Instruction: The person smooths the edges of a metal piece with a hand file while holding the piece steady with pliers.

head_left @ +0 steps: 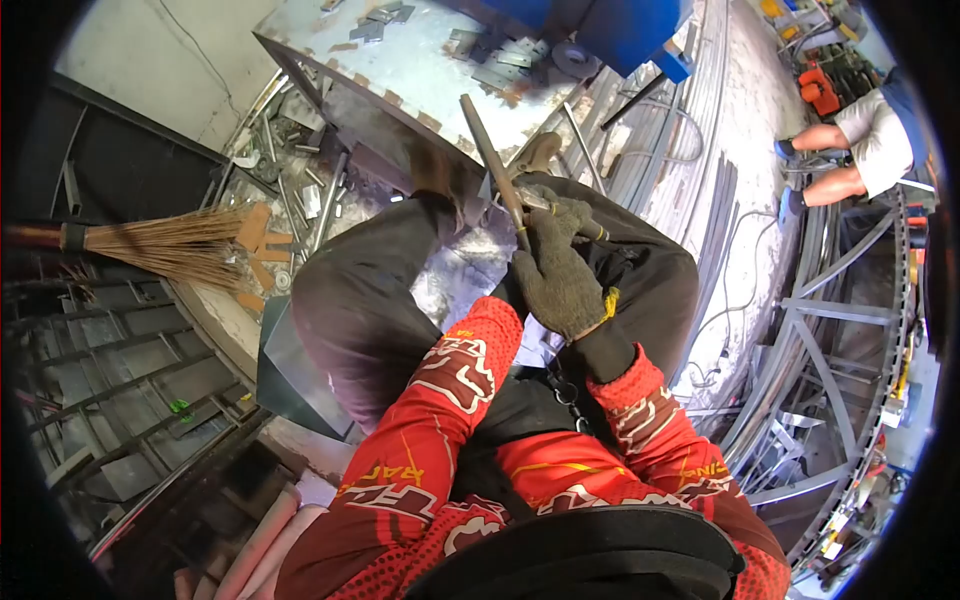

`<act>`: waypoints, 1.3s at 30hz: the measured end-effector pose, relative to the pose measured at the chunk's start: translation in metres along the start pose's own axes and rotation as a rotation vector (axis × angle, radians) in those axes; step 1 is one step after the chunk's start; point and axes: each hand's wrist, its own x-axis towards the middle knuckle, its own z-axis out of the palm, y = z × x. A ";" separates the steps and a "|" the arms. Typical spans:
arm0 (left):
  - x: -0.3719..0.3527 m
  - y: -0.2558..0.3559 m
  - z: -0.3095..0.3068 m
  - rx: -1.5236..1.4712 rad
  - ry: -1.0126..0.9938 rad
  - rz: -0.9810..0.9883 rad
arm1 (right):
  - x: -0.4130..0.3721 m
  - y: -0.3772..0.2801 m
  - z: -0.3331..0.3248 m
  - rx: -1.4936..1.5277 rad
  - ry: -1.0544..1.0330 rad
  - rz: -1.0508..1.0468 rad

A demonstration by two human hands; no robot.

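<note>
Both my hands wear grey knitted gloves and are close together between my knees. My right hand (565, 290), with a yellow glove hem, has its fingers closed at the lower end of a long rusty metal bar (485, 145). Just beyond it, partly covered by it, my left hand (562, 218) is closed around a shorter metal rod (598, 233) that sticks out to the right. The long bar slants up and left, over the edge of a metal table (410, 75). The left wrist is mostly hidden.
Flat metal pieces (375, 22) lie on the table below a blue machine (610, 30). A straw broom (170, 245) and metal scraps are at left. Long metal bars (700, 130) and a cable run along the right floor. Another person's legs (835, 160) show at upper right, near metal frames (840, 310).
</note>
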 end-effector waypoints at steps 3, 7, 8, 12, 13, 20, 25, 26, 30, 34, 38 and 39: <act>-0.010 0.006 -0.004 0.019 0.012 0.012 | -0.010 0.001 -0.007 0.080 -0.028 -0.049; 0.044 0.004 0.007 -0.007 0.049 0.008 | -0.056 -0.007 -0.023 0.013 -0.165 0.248; 0.047 0.002 0.006 -0.010 0.050 -0.006 | -0.063 -0.007 -0.024 -0.045 -0.155 0.275; 0.014 0.002 0.004 0.016 0.034 -0.031 | -0.018 -0.007 -0.014 0.036 -0.109 0.101; -0.013 -0.004 0.008 0.027 0.036 -0.029 | -0.004 0.002 -0.008 0.040 -0.101 0.093; 0.040 0.020 0.004 0.026 0.080 0.002 | -0.046 -0.003 -0.025 0.021 -0.136 0.213; 0.047 0.018 0.002 0.012 0.108 -0.024 | -0.043 -0.008 -0.023 0.038 -0.138 0.241; 0.053 0.024 -0.001 0.019 0.105 -0.027 | -0.027 -0.008 -0.020 0.053 -0.125 0.170; 0.015 0.021 0.006 0.058 0.115 -0.028 | 0.007 0.013 0.001 0.115 -0.003 -0.074; 0.047 0.023 0.010 0.035 0.147 -0.013 | -0.039 -0.004 -0.025 0.085 -0.165 0.175; 0.051 0.023 -0.001 0.018 0.174 -0.049 | -0.059 -0.006 -0.021 0.139 -0.127 0.219; 0.045 0.015 0.012 0.024 0.173 -0.052 | -0.051 -0.008 -0.018 0.141 -0.119 0.218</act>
